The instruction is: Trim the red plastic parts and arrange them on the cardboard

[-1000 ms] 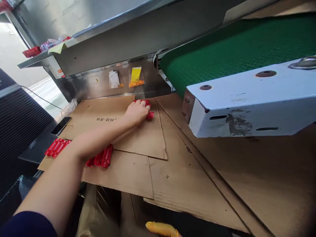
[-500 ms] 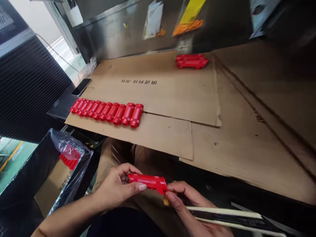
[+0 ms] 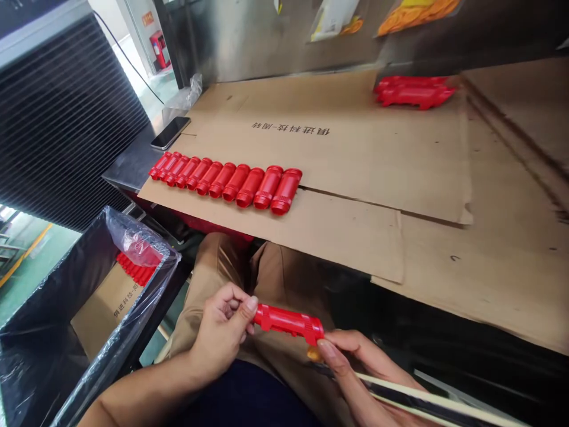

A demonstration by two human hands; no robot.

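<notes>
Over my lap, a red plastic tube-shaped part (image 3: 288, 323) is held level between both hands. My left hand (image 3: 224, 326) is closed, pinching its left end between thumb and fingers. The thumb and forefinger of my right hand (image 3: 355, 362) grip the other end. A long black tool with cream edges (image 3: 418, 400) lies in the right palm; its tip is hard to make out. Just below the part's right end shows a small orange tip (image 3: 315, 354), perhaps a covered fingertip. Similar red parts (image 3: 237, 182) form a slanted row on the cardboard-covered table (image 3: 355, 160).
More red parts (image 3: 415, 92) lie at the back right. A phone (image 3: 170, 132) rests near the table's left edge. At lower left stands a plastic-lined bin (image 3: 44, 302) with cardboard and red parts inside. Bags with orange items (image 3: 418, 15) hang on the metal back wall.
The view has shifted, so the table appears further right and nearer. My left hand has changed its grip to pinch the part's left end, and the part has turned slightly.
</notes>
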